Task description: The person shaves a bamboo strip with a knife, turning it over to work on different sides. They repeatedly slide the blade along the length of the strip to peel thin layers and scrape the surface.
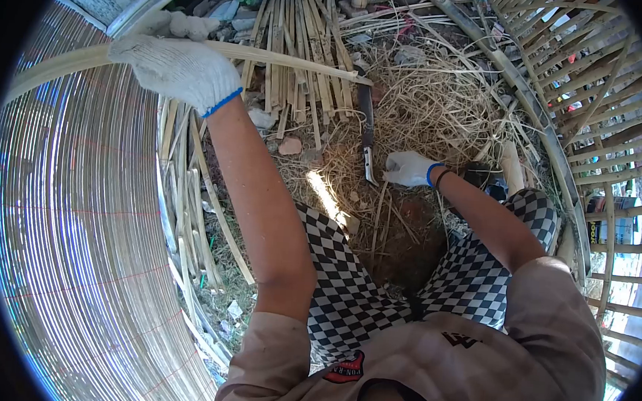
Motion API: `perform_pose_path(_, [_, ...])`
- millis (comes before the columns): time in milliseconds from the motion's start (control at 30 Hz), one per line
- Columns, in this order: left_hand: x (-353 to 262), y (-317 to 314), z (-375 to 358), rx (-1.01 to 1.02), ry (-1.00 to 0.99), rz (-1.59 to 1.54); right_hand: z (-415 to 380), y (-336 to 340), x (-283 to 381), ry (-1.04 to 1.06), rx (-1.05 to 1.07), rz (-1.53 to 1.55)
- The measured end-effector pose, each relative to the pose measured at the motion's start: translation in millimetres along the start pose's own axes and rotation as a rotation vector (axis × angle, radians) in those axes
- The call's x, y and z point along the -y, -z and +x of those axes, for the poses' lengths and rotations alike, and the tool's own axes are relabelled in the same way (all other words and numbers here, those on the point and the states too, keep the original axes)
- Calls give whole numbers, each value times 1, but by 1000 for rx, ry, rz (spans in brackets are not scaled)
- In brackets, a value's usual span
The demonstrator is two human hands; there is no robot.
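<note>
My left hand [178, 67], in a white knitted glove with a blue cuff, is closed around a long pale bamboo strip [285, 60]. The strip runs across the upper left, and its right end meets the dark blade of a long knife [366, 115]. Below the blade is the knife's handle, with a pale, shiny part and a dark end. Just right of that handle, my right hand [409, 168], gloved the same way, has its fingers curled in. A small gap shows between the hand and the handle; whatever the fingers hold, if anything, is hidden.
Split bamboo sticks [294, 44] lie in a bundle ahead. Shavings [445, 98] cover the ground at right. A slatted mat [92, 223] curves along the left, with more strips [189, 192] beside it. A bamboo lattice [599, 92] stands at right. A reddish stone [290, 146] lies near the knife.
</note>
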State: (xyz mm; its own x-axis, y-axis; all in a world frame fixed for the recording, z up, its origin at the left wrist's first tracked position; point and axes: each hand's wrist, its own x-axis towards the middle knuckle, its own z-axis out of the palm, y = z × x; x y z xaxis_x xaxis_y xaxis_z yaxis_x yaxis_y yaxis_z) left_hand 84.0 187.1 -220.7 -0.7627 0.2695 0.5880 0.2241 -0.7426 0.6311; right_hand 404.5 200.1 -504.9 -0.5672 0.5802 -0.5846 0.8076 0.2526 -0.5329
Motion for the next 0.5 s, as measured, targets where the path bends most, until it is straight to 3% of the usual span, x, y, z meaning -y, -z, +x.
perform_pose_path(100, [-4, 5, -3, -38, -7, 99, 34, -28, 10, 29, -227, 224])
perform_pose_path(167, [-9, 9, -6, -41, -28, 268, 62, -44, 28, -163, -349, 140])
perform_pose_path(200, [-5, 13, -2, -27, -61, 203, 74, -50, 38, -255, -406, 103])
perform_pose_path(300, [15, 23, 10, -10, -179, 159, 98, -64, 48, -346, -498, 160])
perform_pose_path(433, [42, 41, 19, -35, -508, 550, 115, -80, 29, -476, -533, 138])
perform_pose_path(500, [47, 42, 20, -29, -411, 374, 118, -72, 28, -495, -530, 239])
